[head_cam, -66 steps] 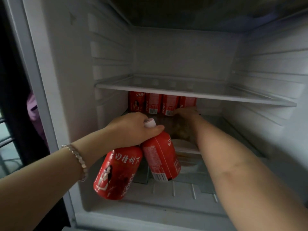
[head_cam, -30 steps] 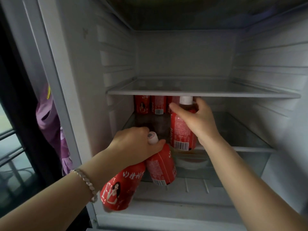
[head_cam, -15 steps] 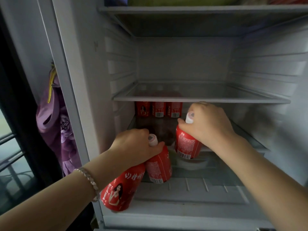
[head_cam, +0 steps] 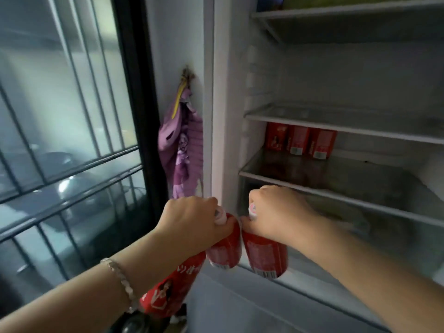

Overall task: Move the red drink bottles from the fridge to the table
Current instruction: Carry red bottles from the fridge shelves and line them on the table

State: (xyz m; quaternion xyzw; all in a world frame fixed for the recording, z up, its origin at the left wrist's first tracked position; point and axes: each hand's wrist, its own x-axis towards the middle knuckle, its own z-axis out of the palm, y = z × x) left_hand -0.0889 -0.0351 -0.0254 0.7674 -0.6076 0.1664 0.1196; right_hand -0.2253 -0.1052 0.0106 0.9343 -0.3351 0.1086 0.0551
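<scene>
Bottles (head_cam: 224, 251) red with white caps, left hand (head_cam: 192, 219) gripping two, right hand (head_cam: 276, 212) gripping one

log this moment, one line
left hand: grips two red bottles | right hand: grips one red bottle | shelf: three red bottles

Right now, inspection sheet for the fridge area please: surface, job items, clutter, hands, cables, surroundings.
Surface: glass fridge shelf, partly loaded.
Job's things: three shelf bottles stand at its back left; table not in view.
Clutter: nothing seen.
Grippers: left hand grips two red bottles by their tops; right hand grips one red bottle.
Cables: nothing seen.
Surroundings: purple cloth hangs left of the fridge; barred window beyond.
</scene>
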